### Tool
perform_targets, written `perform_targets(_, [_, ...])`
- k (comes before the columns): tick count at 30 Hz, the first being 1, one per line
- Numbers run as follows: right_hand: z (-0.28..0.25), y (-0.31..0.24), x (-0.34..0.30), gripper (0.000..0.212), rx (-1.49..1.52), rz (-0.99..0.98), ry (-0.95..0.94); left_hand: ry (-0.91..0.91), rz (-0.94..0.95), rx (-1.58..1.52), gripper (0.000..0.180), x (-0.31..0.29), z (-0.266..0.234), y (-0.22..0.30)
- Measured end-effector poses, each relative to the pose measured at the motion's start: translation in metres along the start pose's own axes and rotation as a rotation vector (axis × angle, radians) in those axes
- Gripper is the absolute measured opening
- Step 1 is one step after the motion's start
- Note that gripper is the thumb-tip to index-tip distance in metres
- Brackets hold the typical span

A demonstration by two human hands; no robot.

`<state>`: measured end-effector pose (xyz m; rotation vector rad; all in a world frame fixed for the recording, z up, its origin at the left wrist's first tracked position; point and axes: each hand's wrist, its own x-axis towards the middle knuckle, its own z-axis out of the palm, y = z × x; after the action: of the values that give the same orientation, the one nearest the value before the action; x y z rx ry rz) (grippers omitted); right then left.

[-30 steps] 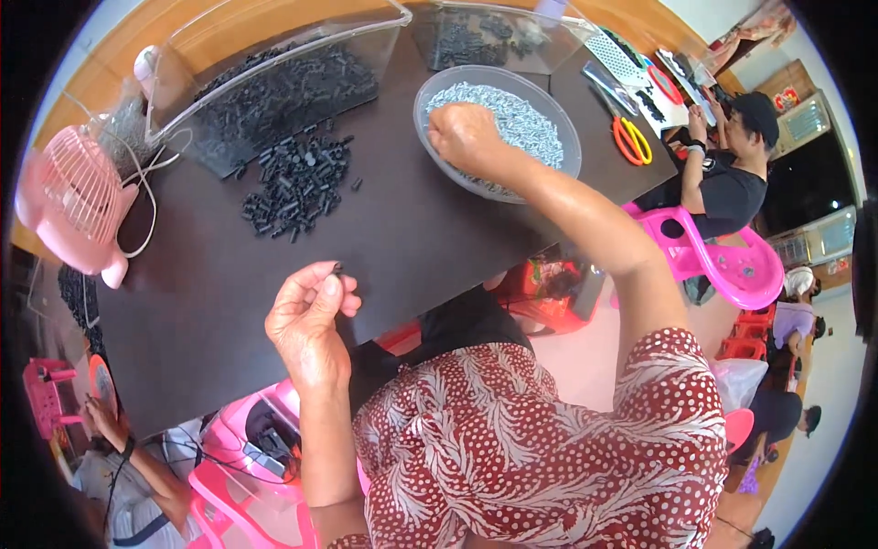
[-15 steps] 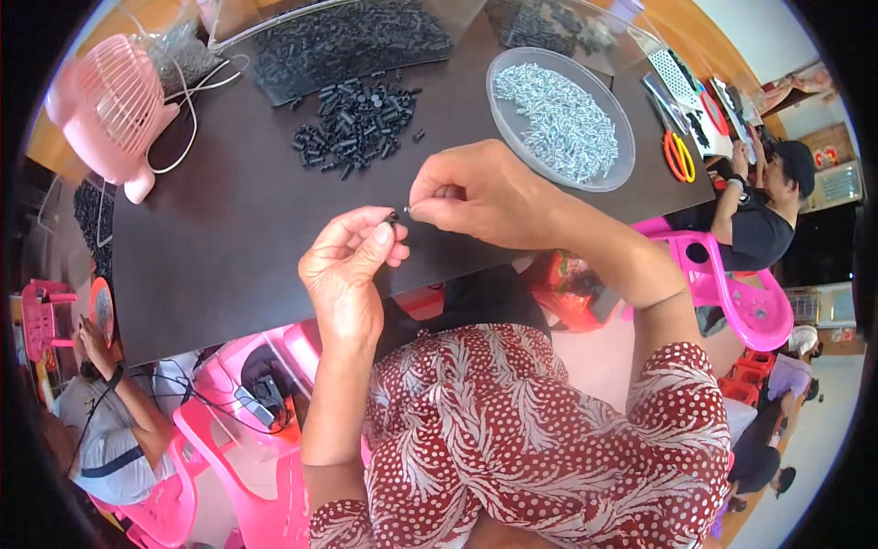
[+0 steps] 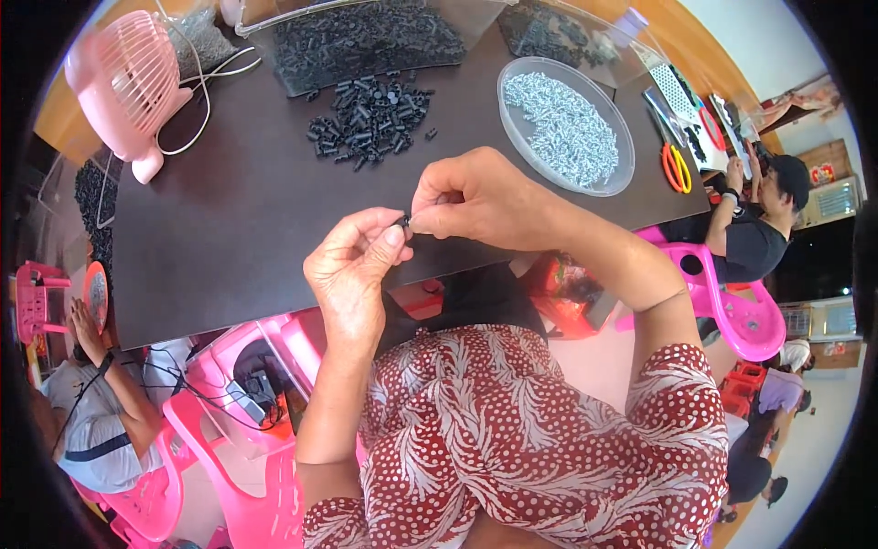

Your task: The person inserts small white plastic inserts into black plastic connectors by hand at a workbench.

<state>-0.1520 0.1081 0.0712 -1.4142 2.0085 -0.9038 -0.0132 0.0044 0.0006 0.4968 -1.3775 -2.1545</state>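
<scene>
My left hand [image 3: 352, 265] pinches a small black plastic part [image 3: 403, 220] between thumb and fingertips, above the near edge of the dark table. Against that part press the fingertips of my right hand [image 3: 485, 203]. They are pinched on a small silver screw, which they now cover. Past my hands lies a loose pile of short black cylindrical parts [image 3: 370, 119]. To its right, a shallow clear round dish [image 3: 519, 130] holds a heap of small silver screws [image 3: 572, 128].
A pink fan [image 3: 128, 91] with a white cable stands at the far left. Beyond the pile, a clear bin holds more black parts [image 3: 366, 41]. Yellow-orange-handled scissors [image 3: 676, 169] lie at the right. Other people sit at both sides, near pink plastic chairs [image 3: 750, 329].
My right hand has brought the silver screw up to the black part, closing the small gap between my fingertips. The view has shifted slightly.
</scene>
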Motion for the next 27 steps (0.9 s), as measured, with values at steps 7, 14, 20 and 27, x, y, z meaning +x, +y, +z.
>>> perform_targets(7, [0.006,0.003,0.0,0.016,0.165,0.088,-0.01,0.032,0.037,0.033,0.016,-0.003,0.002,-0.002])
perform_targets(14, [0.017,0.009,-0.01,0.015,0.105,0.029,0.142,0.003,-0.026,-0.051,0.015,-0.002,0.002,-0.003])
perform_targets(20, [0.015,0.016,-0.008,0.03,0.535,0.28,0.039,-0.048,-0.077,-0.132,0.016,-0.004,0.004,-0.002])
perform_targets(27, [0.013,0.035,0.004,0.024,0.483,0.273,0.188,-0.047,-0.147,-0.216,0.017,0.003,0.001,-0.002])
